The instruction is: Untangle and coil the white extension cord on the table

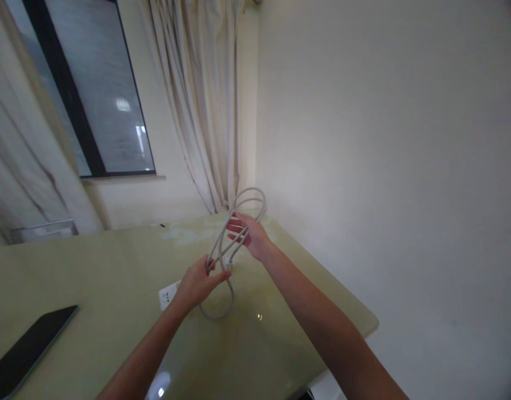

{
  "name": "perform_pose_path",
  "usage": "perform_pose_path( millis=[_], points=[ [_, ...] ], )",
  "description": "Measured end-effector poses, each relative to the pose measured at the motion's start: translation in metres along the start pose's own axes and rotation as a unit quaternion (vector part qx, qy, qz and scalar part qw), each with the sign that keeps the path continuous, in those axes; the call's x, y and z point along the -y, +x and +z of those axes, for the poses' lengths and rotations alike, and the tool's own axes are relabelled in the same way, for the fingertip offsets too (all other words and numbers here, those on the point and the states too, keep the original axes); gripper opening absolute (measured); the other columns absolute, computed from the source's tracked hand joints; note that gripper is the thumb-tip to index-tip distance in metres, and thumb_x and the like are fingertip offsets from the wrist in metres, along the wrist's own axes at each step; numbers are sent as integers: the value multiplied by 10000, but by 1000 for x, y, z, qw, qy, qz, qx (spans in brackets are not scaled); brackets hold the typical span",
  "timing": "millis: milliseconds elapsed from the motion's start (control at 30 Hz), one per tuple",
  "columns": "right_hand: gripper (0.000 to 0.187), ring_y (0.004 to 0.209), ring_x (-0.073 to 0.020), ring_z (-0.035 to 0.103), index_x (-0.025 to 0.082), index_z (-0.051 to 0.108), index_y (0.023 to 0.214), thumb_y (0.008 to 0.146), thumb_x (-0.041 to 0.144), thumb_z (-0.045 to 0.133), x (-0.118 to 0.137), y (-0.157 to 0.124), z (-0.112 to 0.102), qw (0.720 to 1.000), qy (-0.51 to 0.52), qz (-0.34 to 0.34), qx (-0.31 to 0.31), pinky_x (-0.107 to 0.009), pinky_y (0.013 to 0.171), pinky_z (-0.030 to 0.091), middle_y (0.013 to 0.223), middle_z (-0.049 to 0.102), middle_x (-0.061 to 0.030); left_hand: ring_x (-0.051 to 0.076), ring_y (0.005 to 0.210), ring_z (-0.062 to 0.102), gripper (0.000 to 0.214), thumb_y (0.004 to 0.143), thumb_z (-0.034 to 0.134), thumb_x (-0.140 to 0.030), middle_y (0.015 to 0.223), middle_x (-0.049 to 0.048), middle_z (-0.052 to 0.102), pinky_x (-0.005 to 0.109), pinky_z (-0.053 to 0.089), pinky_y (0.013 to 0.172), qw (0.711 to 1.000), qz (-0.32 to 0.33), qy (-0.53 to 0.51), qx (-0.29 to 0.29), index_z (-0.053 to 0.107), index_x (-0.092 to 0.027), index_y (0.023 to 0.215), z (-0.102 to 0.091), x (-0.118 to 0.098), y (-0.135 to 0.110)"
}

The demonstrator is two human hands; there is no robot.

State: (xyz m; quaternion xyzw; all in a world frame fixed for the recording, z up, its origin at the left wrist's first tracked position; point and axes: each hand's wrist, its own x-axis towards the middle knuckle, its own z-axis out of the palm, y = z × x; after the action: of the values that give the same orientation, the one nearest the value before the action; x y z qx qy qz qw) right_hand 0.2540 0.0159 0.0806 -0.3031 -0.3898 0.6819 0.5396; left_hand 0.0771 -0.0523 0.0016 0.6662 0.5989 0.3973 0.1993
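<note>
A light grey power cord (250,191) is gathered in long loops above the table. Closed round the lower end of the loops is my left hand (197,283), its thumb pointing right. My right hand (252,236) holds the upper part, with the fingers curled among the strands. One loop hangs below my left hand, close to the tabletop. A white power strip (168,295) lies on the table, partly hidden behind my left hand. Between the hands a small white piece (229,262) shows at the cord, perhaps its plug.
The glossy greenish table (114,278) meets a plain wall (384,166) on the right. At the lower left lies a dark flat device (30,350). A small black item (163,225) sits near the back edge. Curtains (209,111) hang behind, beside a window (101,83).
</note>
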Motion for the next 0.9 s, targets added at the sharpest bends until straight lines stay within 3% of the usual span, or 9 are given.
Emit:
perform_pose_path(
  millis=[200,300,433,533,600,700,800,900],
  points=[
    [356,810,-165,734,203,737,1025,900,532,687,-13,13,4,997,-57,-51,19,-286,712,568,891,780,-63,202,613,535,168,792,626,-396,626,-27,577,303,371,621,998,-2,-64,-2,625,-230,816,-2,-3,18],
    [414,818,-175,728,200,719,998,808,565,770,-17,19,3,994,-75,-79,9,-288,702,560,880,775,-60,219,677,591,187,822,572,-385,710,18,663,323,428,656,993,-6,-119,-9,637,-215,865,-6,-7,30],
    [425,715,-141,685,186,712,969,744,532,814,-12,25,-3,991,-72,-111,4,-257,651,532,820,747,-37,233,798,675,332,863,602,-521,879,78,745,370,531,759,973,-6,-230,8,616,-202,955,-18,-11,43],
    [385,472,-75,482,183,696,932,756,512,792,2,23,-10,985,-61,-162,-25,-201,455,360,621,599,46,230,836,708,460,816,694,-613,971,95,762,398,578,804,964,10,-264,-21,603,-202,1003,-40,-16,44],
    [342,415,-58,312,187,692,915,798,501,760,16,18,-16,974,-84,-207,-45,-211,405,213,543,448,92,190,727,686,505,789,736,-623,935,60,749,354,585,714,963,17,-259,-74,598,-209,1041,-62,-19,40],
    [295,464,-72,302,187,703,868,874,482,716,39,5,-24,922,-209,-311,-96,-228,445,218,554,393,85,110,543,556,465,831,730,-576,802,-30,655,237,481,519,964,35,-212,-157,619,-231,1121,-94,-19,34],
    [250,533,-90,399,193,703,846,873,436,750,56,-10,-33,821,-356,-415,-162,-238,517,291,594,472,65,95,550,523,369,831,756,-484,751,-50,589,197,439,491,952,40,-201,-228,657,-233,1083,-118,-9,34],
    [186,570,-111,487,215,721,938,878,386,760,66,-19,-42,724,-484,-437,-223,-253,578,315,620,557,54,95,597,531,320,731,822,-342,749,-43,589,178,473,519,914,-1,-276,-297,661,-216,978,-132,8,41]
  ],
)
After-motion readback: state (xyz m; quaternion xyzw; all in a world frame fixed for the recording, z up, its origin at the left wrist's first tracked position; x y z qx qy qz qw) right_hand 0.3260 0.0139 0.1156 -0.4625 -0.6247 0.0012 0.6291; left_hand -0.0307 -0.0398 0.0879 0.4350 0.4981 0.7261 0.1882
